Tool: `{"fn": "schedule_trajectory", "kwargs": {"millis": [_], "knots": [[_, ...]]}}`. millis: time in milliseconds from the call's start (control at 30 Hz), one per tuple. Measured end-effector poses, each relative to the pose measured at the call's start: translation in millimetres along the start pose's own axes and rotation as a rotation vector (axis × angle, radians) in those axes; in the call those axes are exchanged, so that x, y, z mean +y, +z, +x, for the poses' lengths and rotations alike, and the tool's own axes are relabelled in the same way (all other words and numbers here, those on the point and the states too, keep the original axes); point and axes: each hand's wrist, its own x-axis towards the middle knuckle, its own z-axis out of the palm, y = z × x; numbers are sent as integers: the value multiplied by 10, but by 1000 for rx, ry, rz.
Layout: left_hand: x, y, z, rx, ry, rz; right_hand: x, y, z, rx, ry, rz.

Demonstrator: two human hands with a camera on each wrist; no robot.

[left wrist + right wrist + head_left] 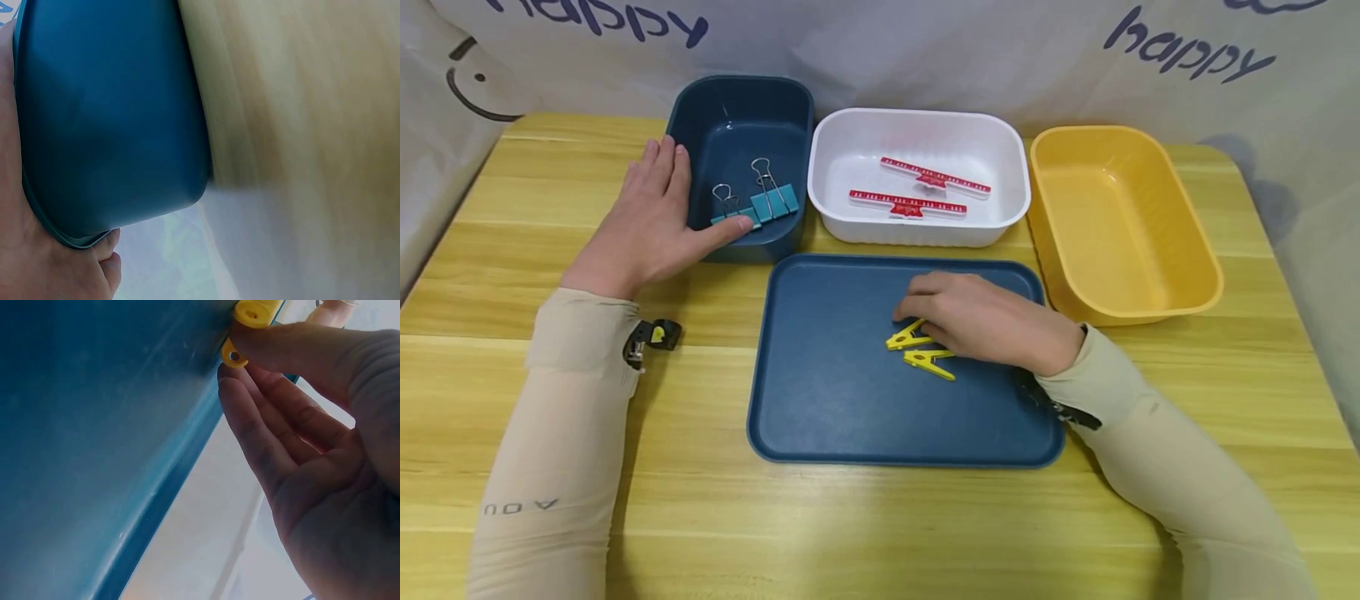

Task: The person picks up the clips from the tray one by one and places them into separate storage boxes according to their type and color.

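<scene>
My left hand rests along the left rim of a dark blue box, fingers straight and thumb stretched over the front rim. Inside that box lie two teal binder clips, one partly hidden by the thumb. On the dark blue tray, my right hand pinches a small yellow clip between thumb and fingers. A second yellow clip lies just in front of it. In the right wrist view, the thumb overlaps the yellow plastic close to the fingertips.
A white box behind the tray holds two red-and-white ruler-like clips. To its right stands a yellow box. All rest on a wooden table, with a printed cloth behind.
</scene>
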Motion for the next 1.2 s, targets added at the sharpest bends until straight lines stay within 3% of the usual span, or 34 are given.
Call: {"fn": "schedule_trajectory", "kwargs": {"millis": [1200], "knots": [[6,2,-8,7,9,0,-2,41,20,-18,-17,6]]}}
